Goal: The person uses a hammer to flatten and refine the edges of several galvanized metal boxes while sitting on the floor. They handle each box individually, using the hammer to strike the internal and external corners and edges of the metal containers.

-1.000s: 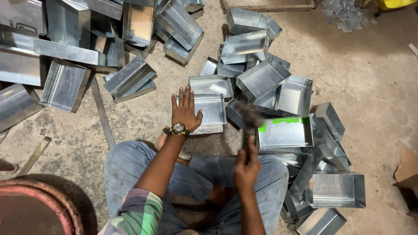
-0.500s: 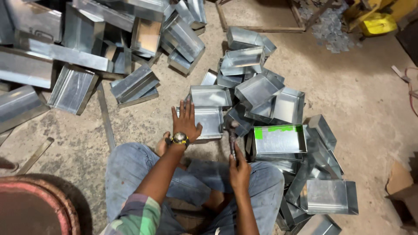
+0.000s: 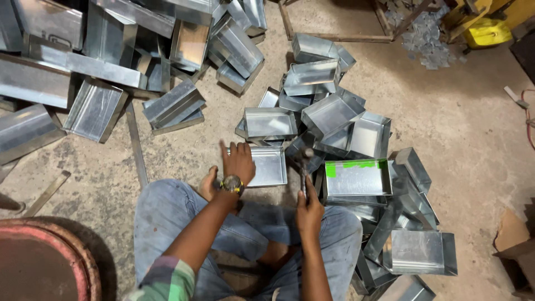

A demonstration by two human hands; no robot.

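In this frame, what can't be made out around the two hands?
Head view only:
- Hammer head: blurred and dark against the tray pile, so its shape is unclear.
- Right hand: grip seen from behind, fingers hidden around the handle.
- Metal tray: its left edge is covered by the left hand.
- Round red rim: cut off by the frame's corner.
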